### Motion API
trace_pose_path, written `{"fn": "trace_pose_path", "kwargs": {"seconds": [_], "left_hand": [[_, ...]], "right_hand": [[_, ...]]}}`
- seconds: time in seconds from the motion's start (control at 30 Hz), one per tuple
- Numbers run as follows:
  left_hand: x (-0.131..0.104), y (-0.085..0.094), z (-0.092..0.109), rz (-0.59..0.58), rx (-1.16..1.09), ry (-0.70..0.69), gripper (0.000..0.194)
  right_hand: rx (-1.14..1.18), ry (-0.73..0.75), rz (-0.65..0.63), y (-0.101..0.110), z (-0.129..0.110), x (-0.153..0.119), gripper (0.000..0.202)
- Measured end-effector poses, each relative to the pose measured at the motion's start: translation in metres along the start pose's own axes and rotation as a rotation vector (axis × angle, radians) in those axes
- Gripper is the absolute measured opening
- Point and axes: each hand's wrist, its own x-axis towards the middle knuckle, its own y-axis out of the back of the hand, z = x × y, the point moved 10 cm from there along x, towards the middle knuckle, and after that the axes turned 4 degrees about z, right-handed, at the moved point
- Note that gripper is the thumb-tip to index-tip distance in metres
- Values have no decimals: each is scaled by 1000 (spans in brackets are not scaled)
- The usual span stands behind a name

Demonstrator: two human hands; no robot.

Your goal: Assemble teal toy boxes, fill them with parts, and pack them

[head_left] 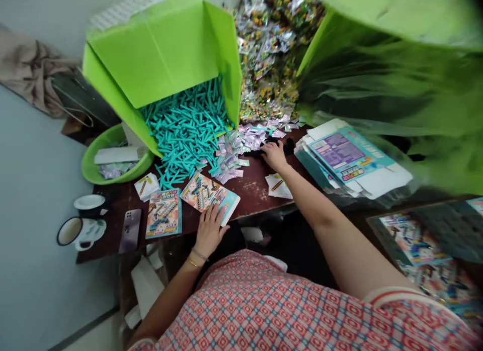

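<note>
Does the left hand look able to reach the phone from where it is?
Probably yes: the phone lies uncovered on the table, though the left hand rests on a box and a second box lies between.

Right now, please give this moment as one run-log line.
left hand: on flat, multicoloured printed box | right hand: beside small pale-purple packets, grip unclear | nearby: slim teal sticks, open lime-green box
</note>
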Motion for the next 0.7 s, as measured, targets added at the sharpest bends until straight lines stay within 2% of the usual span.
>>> {"fn": "trace_pose_path", "kwargs": {"seconds": [0.07, 0.17, 0.23, 0.27, 0.33, 0.37, 0.43, 0.53, 0.6, 0.67, 0.7], "left_hand": [[14, -3, -2, 34, -33, 37, 67], [46, 6, -3, 158, -283, 82, 76], [72, 9, -5, 210, -546, 130, 77], [83, 7, -9, 220, -694, 192, 74], [98, -2, -22, 219, -944, 370, 62], [101, -7, -28, 208, -1046, 456, 54], [96, -18, -36, 147, -1277, 609, 45], [72, -33, -42, 25, -1674, 807, 53], [54, -37, -50, 38, -1837, 904, 59], [40, -41, -60, 91, -1897, 961, 59], [36, -44, -64, 112, -1910, 987, 58]], "right_hand": [[39, 27, 44, 12, -11, 2, 19], [161, 87, 94, 12, -68, -26, 25], [239, 135, 54, -5, -114, -53, 29], [280, 155, -7, -18, -135, -64, 29], [319, 143, -151, -45, -154, -71, 25], [312, 125, -197, -52, -153, -64, 21], [232, 61, -203, -51, -126, -25, 18], [25, -100, -103, -15, -49, 62, 27], [-128, -211, -28, 17, 1, 112, 37], [-256, -292, 23, 39, 35, 143, 42], [-316, -313, 24, 44, 46, 152, 43]]}}
